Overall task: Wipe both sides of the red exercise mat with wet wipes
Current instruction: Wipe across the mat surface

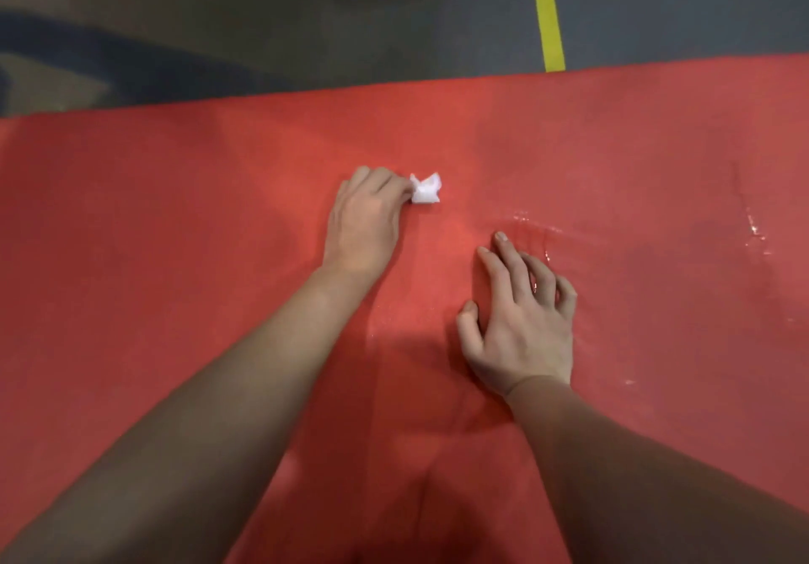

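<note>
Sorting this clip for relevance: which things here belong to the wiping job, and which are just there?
Job: red mat; white wipe, pinched by the left hand; right hand, resting on the mat.
Not part of it: grey floor; yellow tape.

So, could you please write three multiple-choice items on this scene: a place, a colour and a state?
1. Where do wet streaks glisten on the red mat? A. by the right hand B. under the left forearm C. nowhere
2. What colour is the floor tape? A. white B. yellow C. blue
3. What is the left hand doing? A. lying flat, empty B. pinching the white wet wipe C. lifting the mat edge
Answers: 1 A, sheen shows just beyond it; 2 B, yellow strips cross the grey floor; 3 B, the wipe juts from its grip.
</note>
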Action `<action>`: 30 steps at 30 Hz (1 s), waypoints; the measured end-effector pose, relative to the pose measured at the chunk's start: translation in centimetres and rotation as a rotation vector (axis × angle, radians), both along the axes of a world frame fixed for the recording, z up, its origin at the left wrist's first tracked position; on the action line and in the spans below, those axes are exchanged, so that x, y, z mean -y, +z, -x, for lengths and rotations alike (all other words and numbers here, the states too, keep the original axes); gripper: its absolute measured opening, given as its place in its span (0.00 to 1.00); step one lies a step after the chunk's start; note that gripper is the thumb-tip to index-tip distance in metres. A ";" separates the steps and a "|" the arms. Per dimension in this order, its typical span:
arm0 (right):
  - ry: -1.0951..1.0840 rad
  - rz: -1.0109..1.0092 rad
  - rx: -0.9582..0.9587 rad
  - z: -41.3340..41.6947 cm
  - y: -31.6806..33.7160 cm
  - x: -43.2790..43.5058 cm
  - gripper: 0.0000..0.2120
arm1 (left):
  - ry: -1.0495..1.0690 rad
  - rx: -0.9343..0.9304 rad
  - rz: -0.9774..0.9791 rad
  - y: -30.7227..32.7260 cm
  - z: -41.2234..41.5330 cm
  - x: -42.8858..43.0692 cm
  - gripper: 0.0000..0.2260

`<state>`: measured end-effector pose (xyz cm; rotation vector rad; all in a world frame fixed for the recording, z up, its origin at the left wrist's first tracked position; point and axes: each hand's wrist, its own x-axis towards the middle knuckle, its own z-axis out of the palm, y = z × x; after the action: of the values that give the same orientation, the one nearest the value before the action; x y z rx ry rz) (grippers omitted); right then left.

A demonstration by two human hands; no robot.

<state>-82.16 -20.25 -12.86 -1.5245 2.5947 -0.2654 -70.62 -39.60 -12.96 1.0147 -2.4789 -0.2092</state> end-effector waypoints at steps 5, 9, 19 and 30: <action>-0.006 0.005 0.018 0.0 0.2 0.1 0.32 | -0.003 0.020 -0.121 1.0 -2.6 -4.6 0.08; -0.003 0.015 0.029 0.2 0.1 0.0 0.32 | -0.004 -0.004 -0.205 1.2 -6.3 -9.2 0.10; 0.089 -0.226 0.228 1.9 1.2 0.4 0.32 | 0.013 0.050 -0.255 1.0 -8.1 -14.2 0.12; 0.230 -0.052 0.223 -2.5 0.6 -8.7 0.28 | -0.009 0.154 -0.141 1.6 -11.8 -17.7 0.03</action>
<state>-79.71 -11.54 -12.26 -1.6515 2.2182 -0.3214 -58.81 -21.91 -11.39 1.1156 -2.6385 -0.3243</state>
